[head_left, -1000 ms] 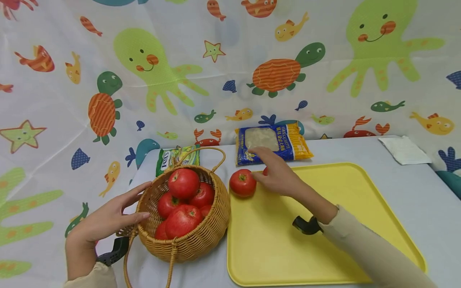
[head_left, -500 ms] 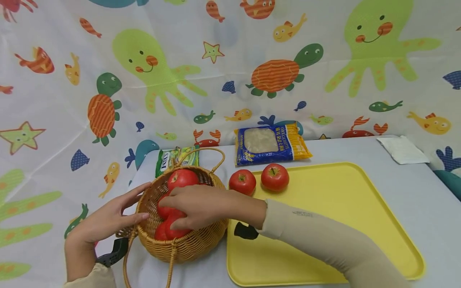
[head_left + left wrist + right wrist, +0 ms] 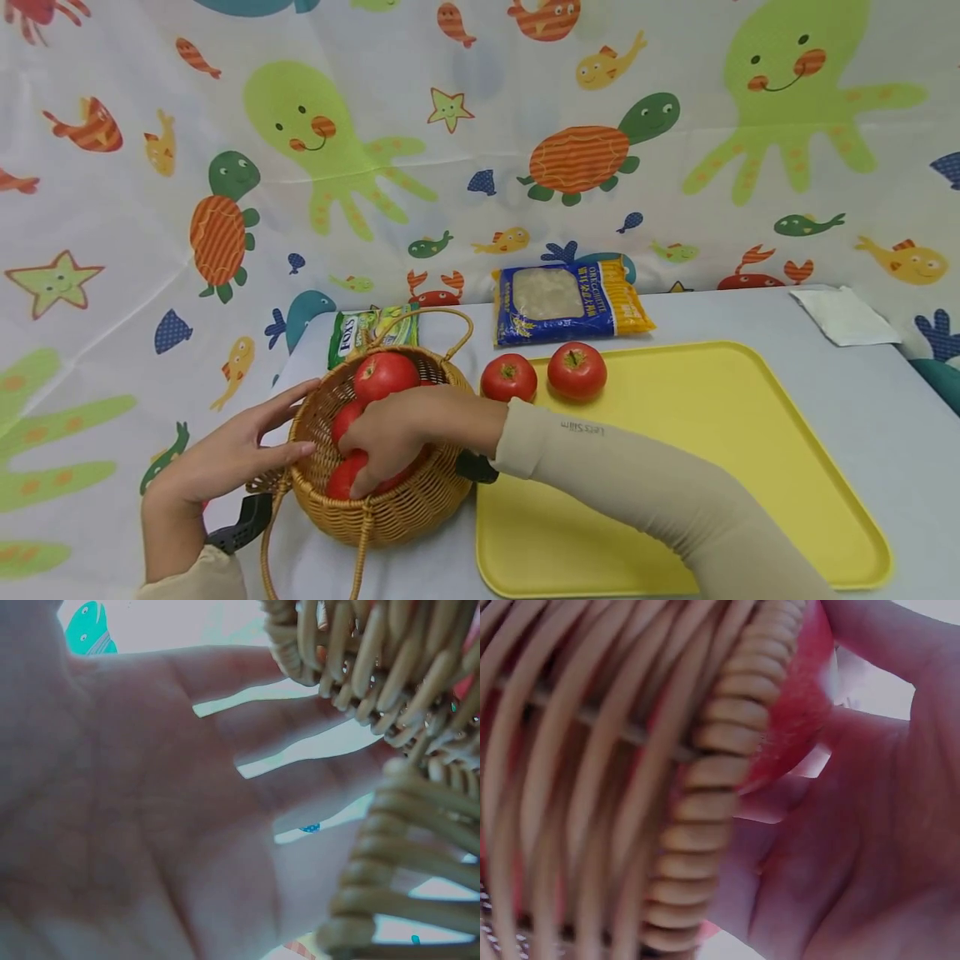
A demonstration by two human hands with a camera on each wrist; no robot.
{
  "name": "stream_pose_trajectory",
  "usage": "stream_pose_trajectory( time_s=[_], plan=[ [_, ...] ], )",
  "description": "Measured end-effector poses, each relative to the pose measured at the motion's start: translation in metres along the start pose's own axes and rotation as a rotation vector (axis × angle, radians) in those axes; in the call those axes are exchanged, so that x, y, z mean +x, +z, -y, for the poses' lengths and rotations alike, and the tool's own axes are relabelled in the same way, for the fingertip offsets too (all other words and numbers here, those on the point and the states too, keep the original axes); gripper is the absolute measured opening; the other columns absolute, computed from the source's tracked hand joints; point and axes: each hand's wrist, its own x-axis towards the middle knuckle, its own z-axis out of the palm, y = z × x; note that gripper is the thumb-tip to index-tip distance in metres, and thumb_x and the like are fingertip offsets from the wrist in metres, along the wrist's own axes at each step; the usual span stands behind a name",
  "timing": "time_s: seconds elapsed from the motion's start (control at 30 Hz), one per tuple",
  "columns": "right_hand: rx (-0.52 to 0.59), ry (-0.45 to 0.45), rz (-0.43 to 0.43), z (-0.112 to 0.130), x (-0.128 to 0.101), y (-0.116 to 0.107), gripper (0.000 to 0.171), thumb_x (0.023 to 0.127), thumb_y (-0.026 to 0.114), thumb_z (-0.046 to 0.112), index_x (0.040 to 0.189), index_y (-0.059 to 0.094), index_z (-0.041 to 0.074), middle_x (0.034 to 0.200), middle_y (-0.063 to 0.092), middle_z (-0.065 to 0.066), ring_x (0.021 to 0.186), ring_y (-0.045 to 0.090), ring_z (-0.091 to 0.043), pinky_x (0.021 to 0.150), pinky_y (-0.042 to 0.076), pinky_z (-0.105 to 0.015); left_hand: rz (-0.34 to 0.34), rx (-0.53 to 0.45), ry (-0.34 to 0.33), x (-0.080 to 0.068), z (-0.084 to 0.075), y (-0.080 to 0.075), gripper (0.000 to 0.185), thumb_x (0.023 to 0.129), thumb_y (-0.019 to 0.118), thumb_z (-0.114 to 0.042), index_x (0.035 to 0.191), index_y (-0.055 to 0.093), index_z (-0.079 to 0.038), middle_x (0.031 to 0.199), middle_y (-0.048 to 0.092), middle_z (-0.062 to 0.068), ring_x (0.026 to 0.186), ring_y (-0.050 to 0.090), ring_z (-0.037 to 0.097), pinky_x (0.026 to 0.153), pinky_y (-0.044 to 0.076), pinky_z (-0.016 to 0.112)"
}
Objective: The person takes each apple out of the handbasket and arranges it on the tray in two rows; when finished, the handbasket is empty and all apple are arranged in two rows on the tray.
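A round wicker basket (image 3: 420,517) stands tilted toward me at the left, with several red apples (image 3: 386,377) inside. My left hand (image 3: 217,454) touches its left rim, fingers straight and spread in the left wrist view, thumb over the rim. My right hand (image 3: 393,433) reaches into the basket with fingers curled round an apple (image 3: 799,712). The hand hides much of that fruit in the head view. To the right, two more apples rest near the far left corner of the yellow tray (image 3: 675,500): one apple (image 3: 509,377) at the corner, another apple (image 3: 577,371) beside it.
Behind the tray lies a blue and yellow pasta bag (image 3: 570,302). A green Fox's packet (image 3: 352,332) sits behind the basket, and a white packet (image 3: 845,315) at the back right. The basket's looped handles (image 3: 360,550) hang at its front. A patterned cloth (image 3: 480,150) closes the back.
My right hand has come left from the tray's far left corner into the basket and taken hold of an apple. The left hand stays at the basket rim.
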Motion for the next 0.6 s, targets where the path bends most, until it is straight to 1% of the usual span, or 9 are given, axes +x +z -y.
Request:
stream_pose_trajectory(
  time_s=[0.2, 0.33, 0.43, 0.6],
  plan=[
    [0.075, -0.066, 0.006, -0.008, -0.003, 0.002, 0.056, 0.097, 0.063, 0.052, 0.149, 0.052, 0.034, 0.138, 0.055, 0.015, 0.127, 0.047, -0.006, 0.108, 0.042, -0.035, -0.006, 0.002, -0.003, 0.000, 0.000, 0.001, 0.076, 0.098, 0.069, -0.028, 0.162, 0.028, -0.019, 0.160, 0.035, 0.024, 0.144, 0.026, 0.059, 0.091, 0.054, 0.063],
    [0.128, -0.114, 0.013, -0.014, -0.005, 0.001, 0.055, 0.097, 0.062, 0.047, 0.149, 0.052, 0.034, 0.140, 0.054, 0.015, 0.127, 0.046, -0.006, 0.107, 0.043, -0.036, -0.010, 0.007, -0.009, -0.001, 0.000, 0.001, 0.076, 0.098, 0.069, -0.029, 0.162, 0.028, -0.019, 0.160, 0.035, 0.025, 0.143, 0.026, 0.059, 0.091, 0.053, 0.065],
    [0.143, -0.139, 0.016, -0.017, -0.006, -0.001, 0.052, 0.096, 0.064, 0.045, 0.146, 0.055, 0.033, 0.136, 0.055, 0.015, 0.124, 0.046, -0.006, 0.103, 0.044, -0.033, -0.012, 0.008, -0.007, -0.002, 0.000, 0.000, 0.076, 0.098, 0.069, -0.029, 0.162, 0.028, -0.020, 0.159, 0.036, 0.025, 0.143, 0.027, 0.058, 0.091, 0.053, 0.065],
    [0.183, -0.155, 0.038, -0.021, -0.006, -0.005, 0.051, 0.092, 0.073, 0.037, 0.140, 0.055, 0.029, 0.125, 0.055, 0.012, 0.115, 0.047, -0.005, 0.091, 0.049, -0.026, -0.007, 0.009, 0.005, -0.001, 0.000, 0.000, 0.075, 0.098, 0.068, -0.028, 0.162, 0.029, -0.021, 0.159, 0.038, 0.023, 0.144, 0.027, 0.057, 0.091, 0.053, 0.064]
  ],
)
